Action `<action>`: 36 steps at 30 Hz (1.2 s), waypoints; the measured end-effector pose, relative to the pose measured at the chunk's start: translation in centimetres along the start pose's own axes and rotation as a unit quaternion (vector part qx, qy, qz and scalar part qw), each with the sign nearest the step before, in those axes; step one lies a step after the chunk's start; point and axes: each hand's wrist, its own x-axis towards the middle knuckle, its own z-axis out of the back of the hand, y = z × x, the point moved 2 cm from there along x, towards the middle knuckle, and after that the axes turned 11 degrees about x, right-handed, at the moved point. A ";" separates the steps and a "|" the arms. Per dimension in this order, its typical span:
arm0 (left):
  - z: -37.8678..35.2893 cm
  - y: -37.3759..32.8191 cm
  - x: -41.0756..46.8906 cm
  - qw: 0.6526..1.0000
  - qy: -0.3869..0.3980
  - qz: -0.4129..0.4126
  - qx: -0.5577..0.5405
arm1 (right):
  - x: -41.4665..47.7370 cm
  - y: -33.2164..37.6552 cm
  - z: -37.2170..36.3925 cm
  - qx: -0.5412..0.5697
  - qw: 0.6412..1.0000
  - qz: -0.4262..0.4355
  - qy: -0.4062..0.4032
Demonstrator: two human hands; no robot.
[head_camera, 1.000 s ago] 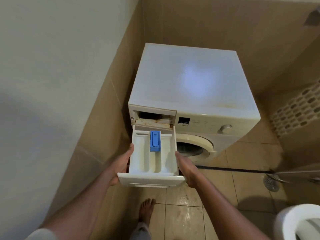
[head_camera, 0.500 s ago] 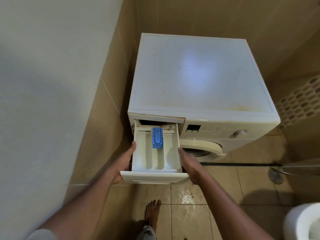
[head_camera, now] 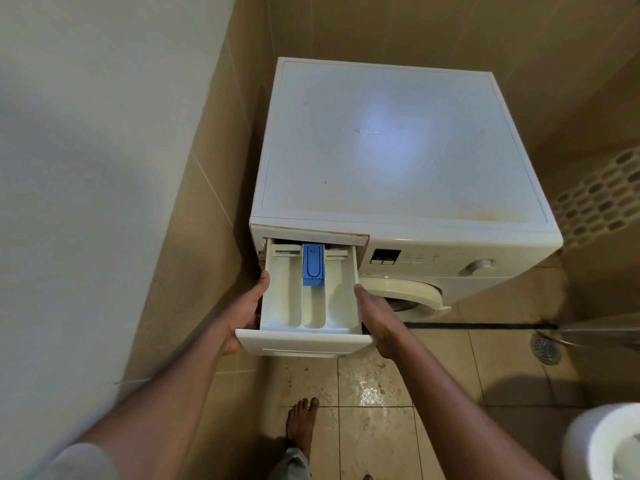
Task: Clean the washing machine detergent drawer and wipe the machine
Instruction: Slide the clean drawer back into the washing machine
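The white detergent drawer (head_camera: 304, 342) sticks out of its slot at the upper left front of the white washing machine (head_camera: 391, 150), its back end just inside the opening. A blue insert (head_camera: 313, 265) sits in the middle compartment near the back. My left hand (head_camera: 244, 313) grips the drawer's left side, thumb along the wall and fingers underneath. On the opposite side my right hand (head_camera: 375, 315) holds the drawer the same way. The drawer's underside is hidden.
A pale wall and tan tiles close in on the left. The machine's round door (head_camera: 412, 294) and control knob (head_camera: 479, 265) are to the right of the drawer. The wet tile floor has a drain (head_camera: 547, 348), a toilet (head_camera: 606, 441) at lower right, my bare foot (head_camera: 301, 420) below.
The drawer was fully out of the machine a second ago; both hands have moved it forward so its back end has gone into the slot.
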 end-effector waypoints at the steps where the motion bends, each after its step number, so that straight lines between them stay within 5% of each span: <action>1: 0.1 -0.1 0.2 1.000 0.002 0.002 -0.003 | 0.0 0.2 -0.1 0.001 1.000 0.000 -0.001; 26: 1.5 -4.4 2.9 1.000 0.003 0.001 0.021 | 1.9 2.9 -1.7 0.022 0.998 0.046 -0.034; 36: 1.7 -5.5 3.2 0.999 -0.043 -0.017 0.026 | 2.8 3.5 -1.1 0.069 0.998 0.002 -0.008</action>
